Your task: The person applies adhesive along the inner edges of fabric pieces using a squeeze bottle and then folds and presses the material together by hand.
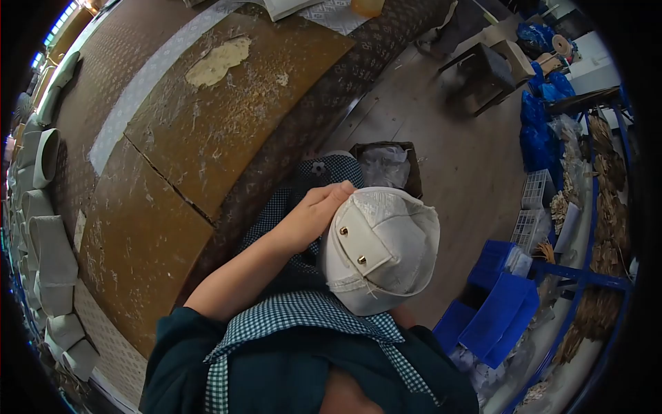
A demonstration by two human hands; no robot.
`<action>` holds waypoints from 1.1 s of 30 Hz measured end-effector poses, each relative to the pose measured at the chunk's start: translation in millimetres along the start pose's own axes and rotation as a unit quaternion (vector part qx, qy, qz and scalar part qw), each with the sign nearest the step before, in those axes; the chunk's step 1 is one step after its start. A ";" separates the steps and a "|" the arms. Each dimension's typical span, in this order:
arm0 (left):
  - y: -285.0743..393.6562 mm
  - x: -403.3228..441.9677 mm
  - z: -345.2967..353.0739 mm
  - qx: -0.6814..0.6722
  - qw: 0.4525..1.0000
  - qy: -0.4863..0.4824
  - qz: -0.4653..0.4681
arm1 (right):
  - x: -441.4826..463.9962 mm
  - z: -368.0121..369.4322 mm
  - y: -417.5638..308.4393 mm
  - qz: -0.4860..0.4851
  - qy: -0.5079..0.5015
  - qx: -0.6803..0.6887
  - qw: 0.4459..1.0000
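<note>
In front of my lap is a rounded white leather bag-like piece (403, 248) with stitched seams and two brass-coloured studs on a flat panel. My left hand (323, 212) is closed on its upper left edge. Its fingertips are partly out of sight. Behind the white piece my right hand is hidden; only a bit of skin from that arm shows below it. A dark checked apron (296, 314) covers my front.
On my left stands a worktable with a worn brown board (165, 200), cracked and spotted with dried residue. White leather pieces (52, 255) line its far side. An open box with plastic (384, 165) sits on the floor. Blue bins (500, 317), a shelf rack and a dark stool (486, 76) are right.
</note>
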State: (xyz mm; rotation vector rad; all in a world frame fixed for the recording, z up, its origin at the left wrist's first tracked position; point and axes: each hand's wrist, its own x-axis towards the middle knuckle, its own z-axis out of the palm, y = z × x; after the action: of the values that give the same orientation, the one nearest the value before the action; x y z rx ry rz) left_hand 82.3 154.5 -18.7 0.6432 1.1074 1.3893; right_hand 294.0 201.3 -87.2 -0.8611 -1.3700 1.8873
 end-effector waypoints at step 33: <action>104.2 25.7 -10.9 0.479 0.829 0.203 0.207 | 72.0 22.9 -138.2 -0.130 -0.020 -0.358 0.925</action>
State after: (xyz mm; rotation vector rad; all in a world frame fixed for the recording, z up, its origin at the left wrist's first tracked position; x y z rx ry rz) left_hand 23.1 190.8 63.7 1.4109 2.1481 1.2850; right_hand 250.6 281.2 41.3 -0.9092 -2.1332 1.1976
